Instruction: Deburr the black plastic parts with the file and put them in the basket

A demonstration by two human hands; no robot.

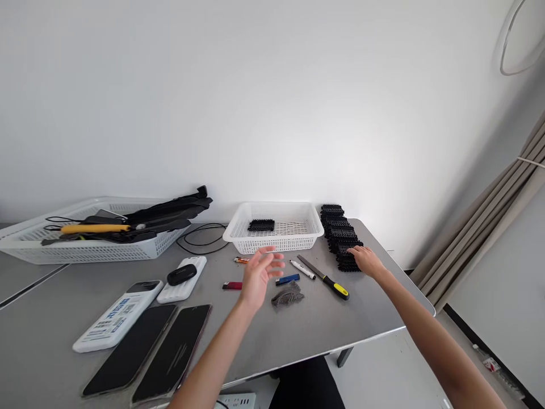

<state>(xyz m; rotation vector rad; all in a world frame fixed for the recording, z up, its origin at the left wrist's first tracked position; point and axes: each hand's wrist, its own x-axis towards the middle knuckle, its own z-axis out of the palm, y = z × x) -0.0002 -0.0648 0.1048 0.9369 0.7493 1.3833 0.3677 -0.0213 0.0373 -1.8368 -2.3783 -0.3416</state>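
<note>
Along the table's right side runs a row of black toothed plastic pieces (340, 230), overlapping one another. My right hand (367, 260) is at the near end of this row, its fingers closed on the edge of one black piece; the fingertips are partly hidden. My left hand (259, 278) hovers over the middle of the table with fingers apart and nothing in it. Beneath and around it are a red lighter (232, 286), a blue lighter (288, 279) and a crumpled grey cloth (288, 295). One black toothed piece (261, 225) lies in the white basket (272, 245).
A file with a yellow-black handle (336, 287) and a white marker (302, 270) lie between my hands. At left are two phones (172, 355), white power banks (117, 318), a black mouse-shaped object (181, 275) and a larger white basket (106, 253) with tools. A black cable (200, 250) curls between the baskets.
</note>
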